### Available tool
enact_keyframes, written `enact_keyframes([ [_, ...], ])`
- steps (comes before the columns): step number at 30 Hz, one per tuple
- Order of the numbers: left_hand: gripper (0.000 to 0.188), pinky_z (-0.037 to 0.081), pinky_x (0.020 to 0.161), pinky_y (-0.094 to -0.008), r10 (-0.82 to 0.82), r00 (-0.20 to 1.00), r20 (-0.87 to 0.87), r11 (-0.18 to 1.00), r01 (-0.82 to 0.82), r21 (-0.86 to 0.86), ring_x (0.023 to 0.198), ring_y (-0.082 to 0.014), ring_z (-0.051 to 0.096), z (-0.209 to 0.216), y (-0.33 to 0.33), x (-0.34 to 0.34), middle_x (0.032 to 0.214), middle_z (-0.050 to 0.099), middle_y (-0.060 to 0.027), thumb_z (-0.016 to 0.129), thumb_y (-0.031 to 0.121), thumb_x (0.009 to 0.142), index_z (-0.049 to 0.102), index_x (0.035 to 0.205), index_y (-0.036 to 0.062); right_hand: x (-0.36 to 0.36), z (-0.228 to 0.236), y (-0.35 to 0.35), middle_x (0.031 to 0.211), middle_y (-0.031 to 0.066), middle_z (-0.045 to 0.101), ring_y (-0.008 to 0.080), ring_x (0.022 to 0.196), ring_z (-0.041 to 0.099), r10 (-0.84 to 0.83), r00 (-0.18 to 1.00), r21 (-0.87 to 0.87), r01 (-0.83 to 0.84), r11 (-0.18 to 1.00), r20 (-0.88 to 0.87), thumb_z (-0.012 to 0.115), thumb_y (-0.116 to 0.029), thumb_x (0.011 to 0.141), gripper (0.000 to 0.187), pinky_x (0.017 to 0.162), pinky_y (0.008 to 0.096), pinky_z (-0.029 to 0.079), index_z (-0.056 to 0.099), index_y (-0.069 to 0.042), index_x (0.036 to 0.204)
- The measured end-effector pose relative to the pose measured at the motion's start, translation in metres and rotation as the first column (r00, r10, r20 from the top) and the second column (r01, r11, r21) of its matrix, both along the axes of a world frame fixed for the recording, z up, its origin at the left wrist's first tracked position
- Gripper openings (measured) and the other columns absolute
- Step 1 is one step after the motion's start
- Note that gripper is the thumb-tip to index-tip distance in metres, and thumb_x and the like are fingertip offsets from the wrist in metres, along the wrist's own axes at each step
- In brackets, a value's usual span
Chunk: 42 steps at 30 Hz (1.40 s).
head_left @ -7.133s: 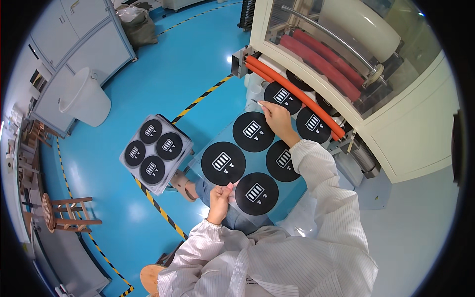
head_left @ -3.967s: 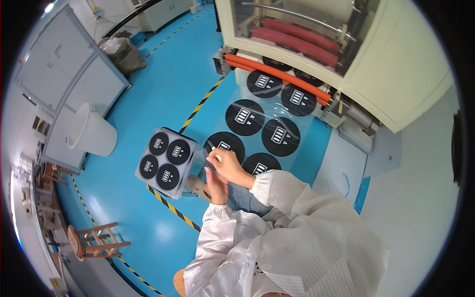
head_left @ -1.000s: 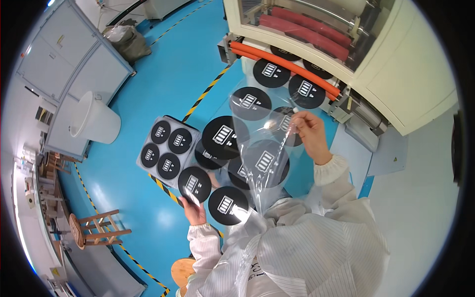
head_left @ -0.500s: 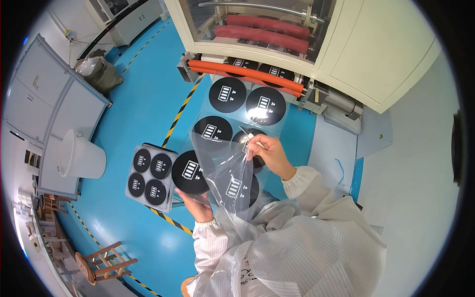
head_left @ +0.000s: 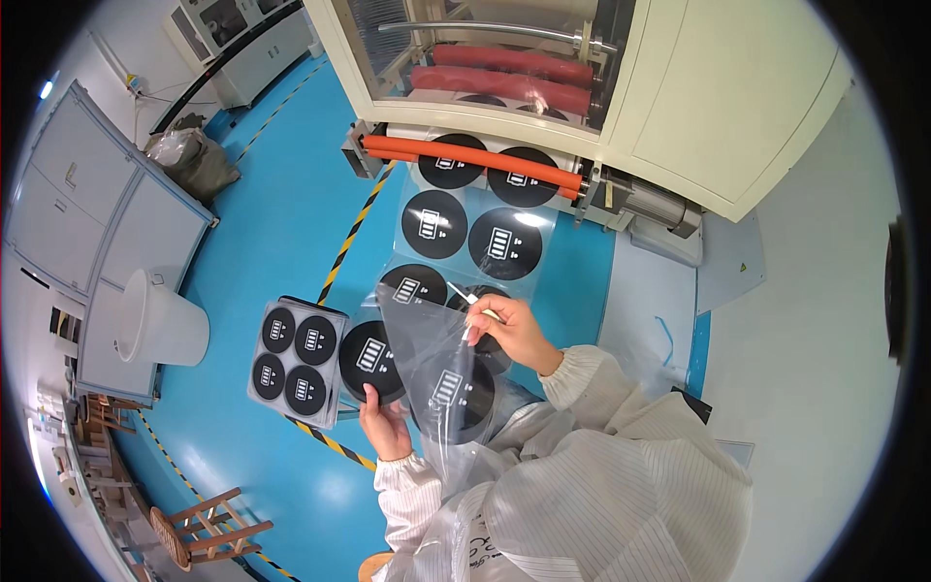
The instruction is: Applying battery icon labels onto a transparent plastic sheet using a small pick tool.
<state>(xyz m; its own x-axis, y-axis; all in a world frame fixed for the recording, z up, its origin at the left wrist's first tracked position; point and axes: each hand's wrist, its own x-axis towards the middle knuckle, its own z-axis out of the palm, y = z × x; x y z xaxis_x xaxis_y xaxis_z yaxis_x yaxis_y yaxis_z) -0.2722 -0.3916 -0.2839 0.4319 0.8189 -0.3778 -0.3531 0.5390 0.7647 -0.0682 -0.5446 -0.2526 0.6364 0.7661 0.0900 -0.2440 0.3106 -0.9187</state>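
we pinch a white tool [head_left: 462, 295] and clear film [head_left: 419, 335] in our right hand [head_left: 512, 335], our left hand [head_left: 386, 429] gripping a black disc [head_left: 372, 361] by its near edge, stacked sheets [head_left: 293, 353] left of those fingers, orange roller [head_left: 465, 152] well beyond.

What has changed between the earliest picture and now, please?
The right hand has moved down the view, away from the orange rollers, and now pinches lifted clear film. The left hand has moved its thumb onto a black disc. The right hand keeps its slim white tool; the four-disc stack stays at left.
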Motion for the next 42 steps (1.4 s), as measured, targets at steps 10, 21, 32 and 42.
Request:
enact_keyframes([
  [10, 0.032, 0.049, 0.088, -0.0313, 0.065, 0.996, 0.055, 0.998, -0.063, -0.030, 0.099, -0.0201, 0.060, -0.053, -0.004, -0.068, 0.109, 0.061, -0.0126, 0.056, 0.020, 0.091, 0.054, 0.111, -0.0046, 0.070, 0.005, -0.106, 0.074, -0.0017, 0.050, 0.0076, 0.067, 0.047, -0.618, 0.770, 0.189, 0.638, 0.746, -0.160, 0.057, -0.016, 0.091, 0.012, 0.065, 0.0218, 0.041, 0.054, -0.008, 0.082],
  [21, 0.023, 0.052, 0.082, -0.0288, 0.203, 0.978, 0.056, 0.972, -0.195, -0.129, 0.093, -0.0197, 0.063, -0.097, -0.020, -0.105, 0.106, 0.063, -0.0150, 0.055, 0.016, 0.092, 0.056, 0.100, -0.0053, 0.160, 0.061, -0.195, 0.091, 0.0070, 0.052, 0.0102, 0.082, 0.050, -0.616, 0.752, 0.335, 0.657, 0.675, -0.234, 0.053, -0.009, 0.093, 0.015, 0.074, 0.0207, 0.046, 0.052, 0.004, 0.101],
  [32, 0.038, 0.038, 0.102, -0.0360, 0.056, 0.954, 0.294, 0.986, -0.006, -0.169, 0.113, -0.0225, 0.052, -0.079, 0.015, -0.035, 0.124, 0.054, -0.0125, 0.054, 0.018, 0.092, 0.047, 0.124, -0.0009, 0.145, 0.097, -0.209, 0.091, 0.0036, 0.049, 0.0085, 0.081, 0.049, -0.477, 0.862, 0.424, 0.502, 0.754, -0.172, 0.050, -0.008, 0.094, 0.014, 0.073, 0.0196, 0.045, 0.050, 0.002, 0.103],
  [42, 0.032, 0.052, 0.071, -0.0237, 0.064, 0.982, 0.177, 0.993, -0.045, -0.109, 0.083, -0.0117, 0.061, -0.023, -0.004, 0.091, 0.098, 0.062, -0.0025, 0.055, 0.034, 0.092, 0.056, 0.104, 0.0036, 0.104, 0.014, -0.247, 0.087, 0.0023, 0.057, 0.0064, 0.078, 0.052, -0.553, 0.804, 0.029, 0.572, 0.820, -0.217, 0.055, -0.009, 0.091, 0.013, 0.068, 0.0171, 0.044, 0.056, 0.000, 0.100],
])
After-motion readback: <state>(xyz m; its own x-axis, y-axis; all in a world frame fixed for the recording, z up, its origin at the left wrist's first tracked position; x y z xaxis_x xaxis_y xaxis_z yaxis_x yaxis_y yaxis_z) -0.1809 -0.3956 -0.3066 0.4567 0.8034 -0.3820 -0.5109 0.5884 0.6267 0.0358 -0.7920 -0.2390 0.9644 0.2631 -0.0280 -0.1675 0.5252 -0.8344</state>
